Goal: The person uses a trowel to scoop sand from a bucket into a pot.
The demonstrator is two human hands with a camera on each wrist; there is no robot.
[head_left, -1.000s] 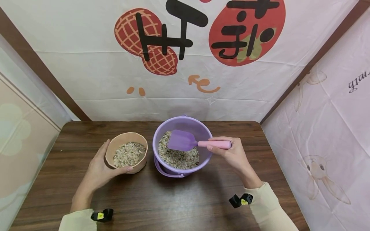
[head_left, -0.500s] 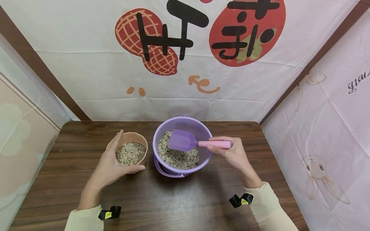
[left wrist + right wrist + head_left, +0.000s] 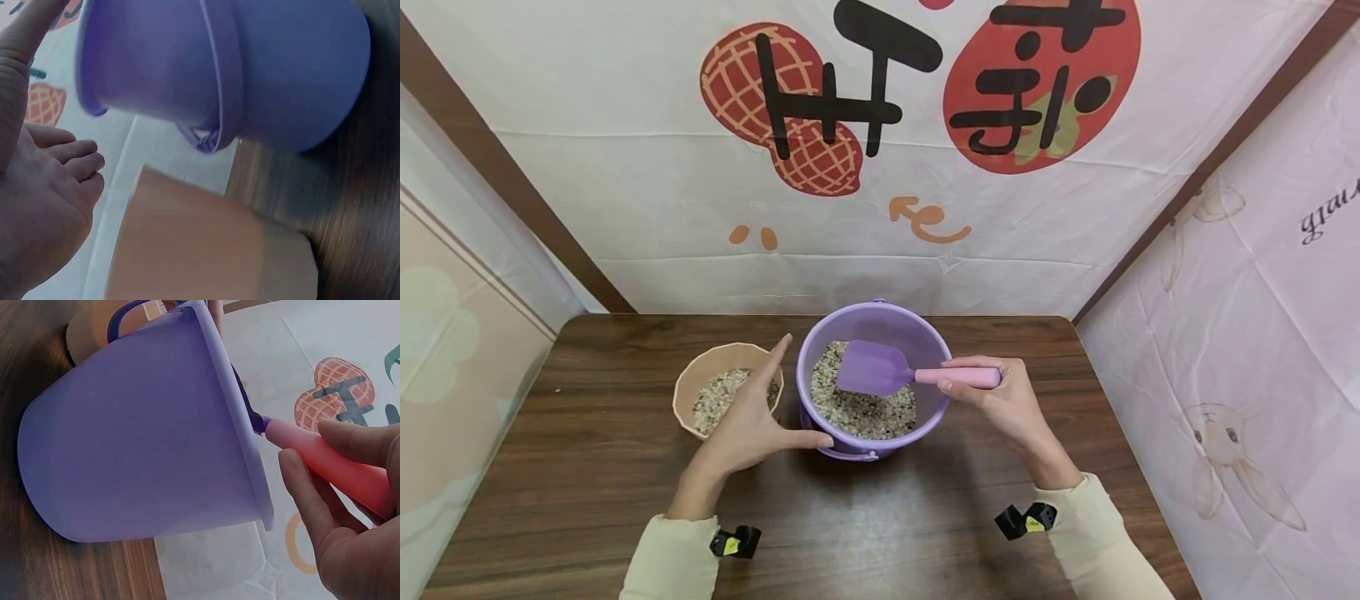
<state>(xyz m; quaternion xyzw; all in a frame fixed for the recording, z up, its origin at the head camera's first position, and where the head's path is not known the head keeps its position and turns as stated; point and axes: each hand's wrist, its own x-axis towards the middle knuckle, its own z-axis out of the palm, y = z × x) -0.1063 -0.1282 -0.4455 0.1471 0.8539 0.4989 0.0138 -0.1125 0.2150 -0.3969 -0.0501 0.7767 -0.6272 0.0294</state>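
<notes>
A purple bucket (image 3: 928, 342) stands at the middle of the table, partly filled with fine gravel (image 3: 865, 417). My right hand (image 3: 1000, 396) holds the pink handle of a toy shovel (image 3: 874, 368), whose purple blade lies over the gravel inside the rim. To the left sits a peach bowl (image 3: 696, 375) that also contains gravel. Between bowl and bucket, my left hand (image 3: 748, 425) has its fingers and thumb spread with nothing held, and covers part of the bowl. Its thumb is by the bucket's near-left rim; whether it touches cannot be told.
The brown wooden table (image 3: 880, 533) runs back to a printed white cloth wall (image 3: 685, 233). Further cloth walls close in the left and right sides. The bucket's handle (image 3: 850, 455) hangs down on its near side.
My left hand has let go of the peach bowl and moved right, across it, to the bucket's left side. The right hand and shovel stay almost still.
</notes>
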